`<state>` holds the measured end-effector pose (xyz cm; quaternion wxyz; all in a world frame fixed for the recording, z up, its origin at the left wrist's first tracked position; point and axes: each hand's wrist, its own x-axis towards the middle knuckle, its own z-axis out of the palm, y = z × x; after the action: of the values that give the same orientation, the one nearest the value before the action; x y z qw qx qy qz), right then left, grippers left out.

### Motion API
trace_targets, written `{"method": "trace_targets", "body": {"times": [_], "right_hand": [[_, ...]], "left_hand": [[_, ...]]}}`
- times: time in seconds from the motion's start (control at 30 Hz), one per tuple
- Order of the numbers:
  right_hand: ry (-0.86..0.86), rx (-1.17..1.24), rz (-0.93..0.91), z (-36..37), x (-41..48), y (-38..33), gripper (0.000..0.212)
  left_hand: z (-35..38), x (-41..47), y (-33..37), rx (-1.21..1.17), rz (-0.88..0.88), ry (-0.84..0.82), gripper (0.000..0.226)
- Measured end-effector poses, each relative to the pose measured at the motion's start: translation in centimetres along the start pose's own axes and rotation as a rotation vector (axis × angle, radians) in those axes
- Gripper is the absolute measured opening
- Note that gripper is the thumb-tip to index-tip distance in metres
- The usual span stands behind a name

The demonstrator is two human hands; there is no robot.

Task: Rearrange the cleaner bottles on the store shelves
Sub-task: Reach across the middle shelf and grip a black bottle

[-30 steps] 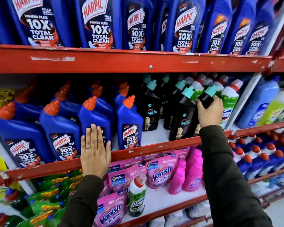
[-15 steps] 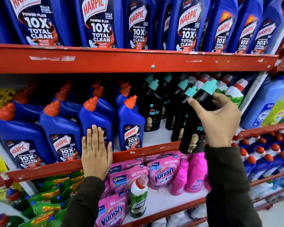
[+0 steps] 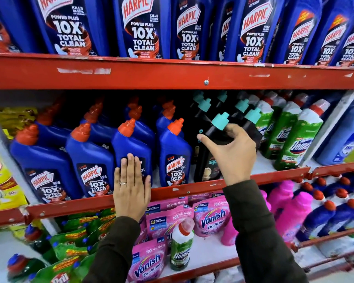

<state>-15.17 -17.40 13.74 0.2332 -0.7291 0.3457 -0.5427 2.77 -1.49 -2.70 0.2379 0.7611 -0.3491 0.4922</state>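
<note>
My right hand (image 3: 232,153) grips a black cleaner bottle (image 3: 207,160) with a teal cap by its shoulder. The bottle stands at the front of the middle shelf, right of the blue Harpic bottles (image 3: 175,154). More black teal-capped bottles (image 3: 249,121) stand behind and to its right. My left hand (image 3: 131,189) lies flat, fingers together, against the front of a blue Harpic bottle (image 3: 129,144) and the red shelf rail (image 3: 70,205). It holds nothing.
Green and white Domex bottles (image 3: 294,139) fill the middle shelf to the right. Large Harpic bottles (image 3: 139,27) line the top shelf. Below are pink Vanish pouches (image 3: 211,217), pink bottles (image 3: 292,213) and one Domex bottle (image 3: 181,248).
My right hand took a black bottle from the right of the black row, lifted it out over the rail and moved it left to the front, beside the Harpic bottles. My left hand stayed put.
</note>
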Motion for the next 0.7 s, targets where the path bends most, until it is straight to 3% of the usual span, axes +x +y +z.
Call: {"method": "trace_targets", "body": {"times": [0.23, 0.43, 0.57, 0.7], "right_hand": [[-0.057, -0.073, -0.008, 0.9, 0.6, 0.7, 0.074], [-0.038, 0.029, -0.063, 0.2, -1.6, 1.6, 0.087], [-0.01, 0.043, -0.169, 0.3, -5.3, 2.4, 0.059], [-0.276, 0.039, -0.157, 1.2, -10.6, 4.2, 0.052]], "left_hand": [[0.0, -0.1, 0.1, 0.007, 0.002, 0.004, 0.077], [-0.1, 0.0, 0.1, 0.005, -0.002, 0.001, 0.077], [-0.1, 0.0, 0.2, 0.011, -0.005, -0.002, 0.078], [-0.3, 0.2, 0.2, 0.029, -0.015, -0.02, 0.078]]}}
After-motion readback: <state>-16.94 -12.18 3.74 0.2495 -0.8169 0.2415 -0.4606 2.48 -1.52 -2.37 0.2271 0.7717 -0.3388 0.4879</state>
